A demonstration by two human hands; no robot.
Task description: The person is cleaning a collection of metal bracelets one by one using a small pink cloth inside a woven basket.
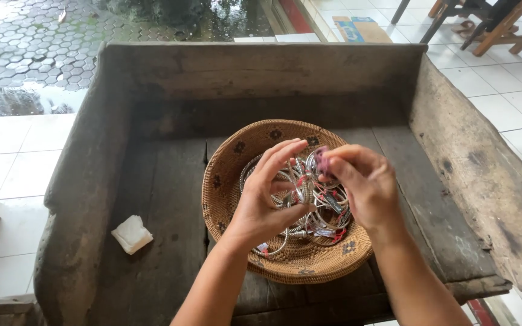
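Note:
A round woven basket [231, 163] with dark flower marks sits on a dark old wooden table. It holds several silver bangles [327, 217] with small red tags. My left hand [267, 199] hovers over the basket with its fingers spread, thumb and fingertips touching a silver bangle [300, 181] lifted from the pile. My right hand [360, 184] pinches a small purple-pink piece [321, 158] against the same bangle, above the basket's far half.
The wooden table [164, 181] has raised boards at the back and both sides. A folded white cloth [132, 234] lies on it to the left of the basket. White floor tiles surround it; wet paving lies beyond, chair legs at the top right.

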